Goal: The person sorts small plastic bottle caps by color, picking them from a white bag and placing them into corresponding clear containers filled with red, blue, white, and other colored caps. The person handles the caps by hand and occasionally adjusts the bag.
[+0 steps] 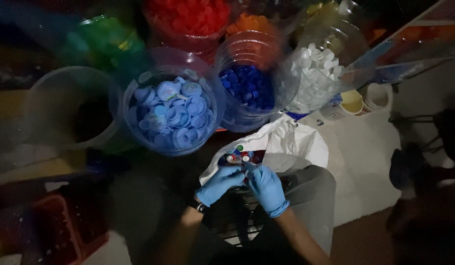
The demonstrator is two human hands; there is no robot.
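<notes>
Mixed caps (239, 156): small heap of red, white, green and blue bottle caps, lying in the mouth of the bag at the lower middle of the view, just above both hands.
Bag (291, 145): white plastic, crumpled, opened toward the hands, draped over a dark crate (237, 221) with a grid of slots.
Left hand (218, 184): in a blue glove, fingers curled and reaching into the heap; whether anything is pinched cannot be told in the dim light.
Right hand (266, 188): in a blue glove, fingertips drawn together at the edge of the heap, touching the left fingertips; grip on a cap cannot be told.
Light-blue caps container (169, 115): clear round tub, well filled with large pale blue caps, just above and left of the bag.
Dark-blue caps container (248, 87): clear tub, directly above the bag.
White caps container (317, 73): clear tub, tilted, to the right of the dark-blue one.
Red caps container (188, 17): at the top edge, beside orange caps (249, 22).
Empty-looking tub (65, 105): clear, far left, contents dark.
</notes>
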